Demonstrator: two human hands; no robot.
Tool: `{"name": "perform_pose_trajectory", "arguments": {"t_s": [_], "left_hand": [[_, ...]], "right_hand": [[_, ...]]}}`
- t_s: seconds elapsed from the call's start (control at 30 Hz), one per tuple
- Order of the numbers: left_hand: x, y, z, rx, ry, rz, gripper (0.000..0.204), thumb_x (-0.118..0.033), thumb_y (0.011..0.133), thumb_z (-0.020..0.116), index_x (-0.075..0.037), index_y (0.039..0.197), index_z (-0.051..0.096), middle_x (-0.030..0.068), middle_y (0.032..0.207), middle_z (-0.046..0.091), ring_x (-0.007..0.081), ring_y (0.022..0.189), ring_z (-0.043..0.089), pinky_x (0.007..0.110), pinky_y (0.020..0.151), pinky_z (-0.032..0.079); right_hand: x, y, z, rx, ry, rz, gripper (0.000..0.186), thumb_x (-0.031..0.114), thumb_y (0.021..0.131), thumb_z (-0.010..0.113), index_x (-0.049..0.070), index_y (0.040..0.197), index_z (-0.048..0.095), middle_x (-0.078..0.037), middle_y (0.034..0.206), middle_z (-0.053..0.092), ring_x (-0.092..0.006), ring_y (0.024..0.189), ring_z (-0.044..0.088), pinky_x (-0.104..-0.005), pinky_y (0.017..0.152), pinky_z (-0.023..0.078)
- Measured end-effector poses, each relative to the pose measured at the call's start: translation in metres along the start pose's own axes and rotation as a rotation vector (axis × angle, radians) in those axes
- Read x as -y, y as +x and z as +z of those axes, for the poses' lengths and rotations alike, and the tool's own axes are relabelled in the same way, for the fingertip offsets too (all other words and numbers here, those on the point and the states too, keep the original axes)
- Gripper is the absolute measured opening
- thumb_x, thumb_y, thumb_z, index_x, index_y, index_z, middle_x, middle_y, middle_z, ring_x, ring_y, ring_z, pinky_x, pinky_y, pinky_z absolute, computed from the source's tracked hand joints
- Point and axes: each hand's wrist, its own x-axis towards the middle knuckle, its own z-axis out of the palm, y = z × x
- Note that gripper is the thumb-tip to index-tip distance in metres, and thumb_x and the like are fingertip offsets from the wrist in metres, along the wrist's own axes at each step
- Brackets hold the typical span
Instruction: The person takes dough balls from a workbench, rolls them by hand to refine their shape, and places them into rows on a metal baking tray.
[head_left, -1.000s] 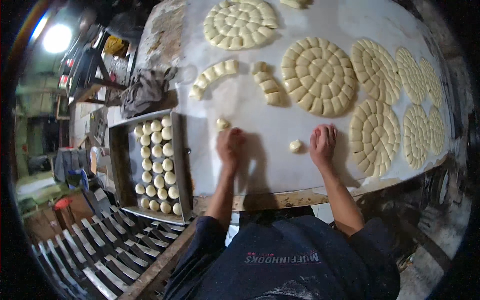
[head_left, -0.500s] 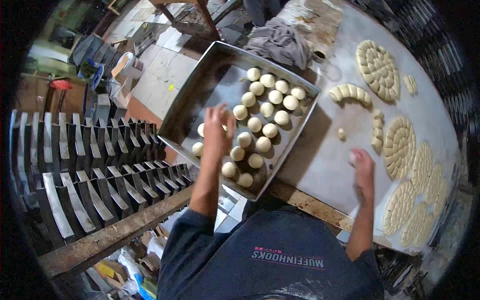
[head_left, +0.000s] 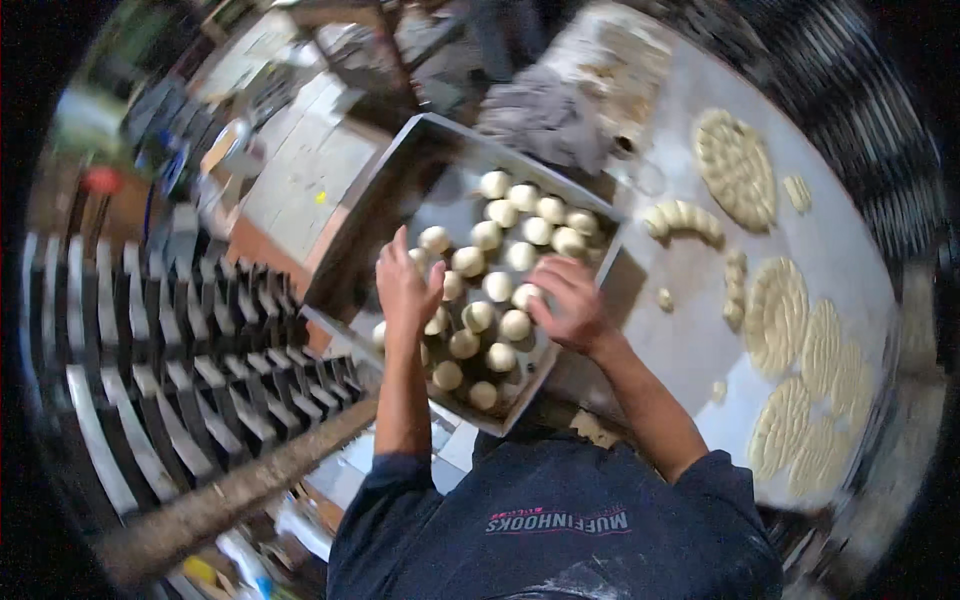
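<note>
A deep, square metal tray (head_left: 330,296) holds several round, pale dough balls (head_left: 467,262), spread over its middle and right side. My left hand (head_left: 405,285) is over the tray's left part, fingers stretched and thumb apart, with dough balls close beside it. My right hand (head_left: 568,300) reaches over the right side of the tray, its fingers curled down onto a dough ball (head_left: 525,297). Right of the tray, on the pale worktable (head_left: 680,345), lie flat rounds of scored dough (head_left: 735,170), a curved row of dough pieces (head_left: 684,221) and a small dough scrap (head_left: 665,299).
Slotted metal racks (head_left: 190,400) stand on the left behind a wooden beam (head_left: 240,485). A crumpled grey cloth (head_left: 545,118) lies past the tray's far corner. A bucket (head_left: 240,150) stands on the tiled floor at the far left.
My right hand has moved left from the table into the tray, onto a dough ball. My left hand has opened and shifted slightly left. A small dough bit now lies on the table's near part.
</note>
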Motion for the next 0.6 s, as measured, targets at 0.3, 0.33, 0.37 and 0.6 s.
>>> {"name": "perform_pose_trajectory", "arguments": {"t_s": [0.3,0.33,0.37,0.6], "left_hand": [[-0.338,-0.062,0.223,0.874,-0.537,0.383,0.055,-0.045,0.086,0.075,-0.003,0.121,0.071,0.0207,0.108,0.072,0.0334,0.096,0.073,0.044,0.083,0.057],[-0.368,-0.064,0.247,0.860,-0.487,0.324,0.057,-0.048,0.086,0.072,-0.001,0.118,0.072,0.0208,0.106,0.073,0.0346,0.096,0.072,0.045,0.083,0.057],[-0.396,-0.067,0.267,0.846,-0.434,0.259,0.060,-0.051,0.087,0.070,0.002,0.115,0.072,0.0208,0.105,0.073,0.0359,0.096,0.071,0.045,0.083,0.056],[-0.473,-0.140,0.328,0.403,-0.182,0.221,0.067,-0.048,0.094,0.060,0.011,0.127,0.054,0.0294,0.113,0.066,0.0437,0.111,0.061,0.054,0.098,0.044]], "right_hand": [[-0.026,-0.314,-0.245,-0.801,-0.587,0.930,0.007,0.009,0.087,0.068,0.006,0.085,0.062,-0.008,0.078,0.061,-0.0238,0.074,0.059,-0.0362,0.069,0.048],[-0.025,-0.345,-0.247,-0.861,-0.570,0.943,0.008,0.008,0.087,0.068,0.006,0.083,0.061,-0.008,0.075,0.059,-0.0228,0.069,0.057,-0.0357,0.065,0.047],[-0.022,-0.375,-0.245,-0.809,-0.581,0.984,0.009,0.009,0.088,0.068,0.005,0.084,0.061,-0.008,0.076,0.059,-0.0217,0.069,0.057,-0.0346,0.065,0.047],[0.006,-0.429,-0.254,-0.594,-0.552,0.884,0.012,0.012,0.089,0.064,0.003,0.084,0.059,-0.014,0.077,0.055,-0.0335,0.077,0.057,-0.0447,0.072,0.046]]}}
